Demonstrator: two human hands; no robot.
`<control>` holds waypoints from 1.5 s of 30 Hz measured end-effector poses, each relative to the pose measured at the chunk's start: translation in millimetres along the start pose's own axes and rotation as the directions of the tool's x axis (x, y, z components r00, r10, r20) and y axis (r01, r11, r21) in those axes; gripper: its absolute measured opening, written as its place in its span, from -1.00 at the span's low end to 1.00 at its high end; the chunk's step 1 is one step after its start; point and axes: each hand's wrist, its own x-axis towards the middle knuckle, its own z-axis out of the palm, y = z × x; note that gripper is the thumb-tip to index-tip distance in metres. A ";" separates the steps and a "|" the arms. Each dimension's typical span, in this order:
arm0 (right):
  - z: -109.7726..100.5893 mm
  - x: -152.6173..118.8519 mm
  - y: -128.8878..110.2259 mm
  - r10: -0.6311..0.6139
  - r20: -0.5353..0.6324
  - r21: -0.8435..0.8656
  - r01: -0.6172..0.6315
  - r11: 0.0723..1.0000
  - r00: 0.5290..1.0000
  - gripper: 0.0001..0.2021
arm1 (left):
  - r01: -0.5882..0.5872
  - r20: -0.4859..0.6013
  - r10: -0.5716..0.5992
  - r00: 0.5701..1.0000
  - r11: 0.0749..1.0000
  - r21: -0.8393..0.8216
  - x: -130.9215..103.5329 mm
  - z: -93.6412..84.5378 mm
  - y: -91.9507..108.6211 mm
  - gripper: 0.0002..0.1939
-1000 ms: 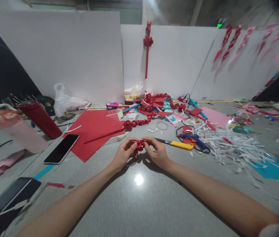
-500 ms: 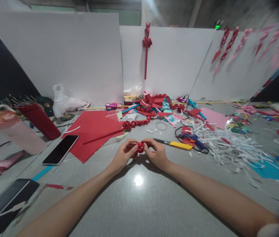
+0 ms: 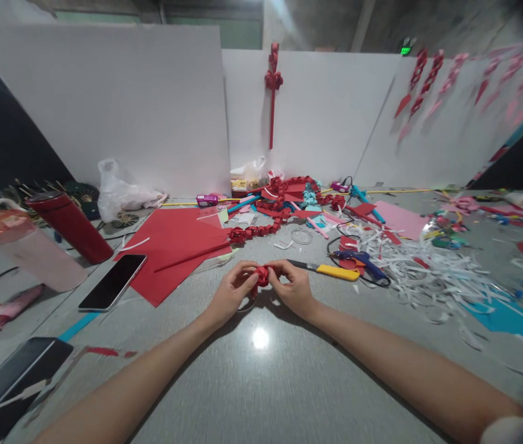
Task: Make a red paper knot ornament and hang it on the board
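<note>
Between my two hands is a small folded red paper flower [image 3: 262, 276], held just over the table. My left hand [image 3: 234, 290] pinches its left side with thumb and fingers. On its right side, my right hand [image 3: 292, 288] pinches it the same way. Part of the flower is hidden behind the fingertips. A thin, curved loop shows under my left fingers; I cannot make out what it is. Close beyond my right hand lies a utility knife [image 3: 338, 272] with a yellow and black handle. A large red paper sheet [image 3: 169, 246] lies to the left.
A blue glue gun [image 3: 367, 266] and a heap of white paper strips [image 3: 441, 271] lie at right. A red paper chain [image 3: 261, 230] stretches across the back. At left are a phone [image 3: 113, 282], a red tumbler [image 3: 71, 225], a pink bottle [image 3: 34, 253] and a power bank [image 3: 16, 382].
Both hands stay almost in place around the red paper flower, which seems slightly turned between the fingers. The whole view has shifted a little.
</note>
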 end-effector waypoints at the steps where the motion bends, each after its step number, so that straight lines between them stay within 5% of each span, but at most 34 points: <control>1: 0.1 -0.2 0.6 0.002 -0.001 -0.004 -0.002 1.000 1.000 -0.87 | 0.007 -0.002 -0.007 1.000 1.000 -0.006 -0.1 0.2 0.2 -0.62; 38: -1.1 -2.4 4.8 -0.041 0.182 0.120 0.019 0.993 0.982 -0.73 | 0.112 -0.031 -0.115 0.993 0.990 -0.091 0.1 -0.5 0.1 -0.49; 45: -1.0 -0.9 8.8 0.004 0.180 0.120 -0.026 0.992 0.984 -0.73 | 0.130 0.118 -0.113 0.987 0.980 -0.154 0.6 -7.5 -6.6 -0.27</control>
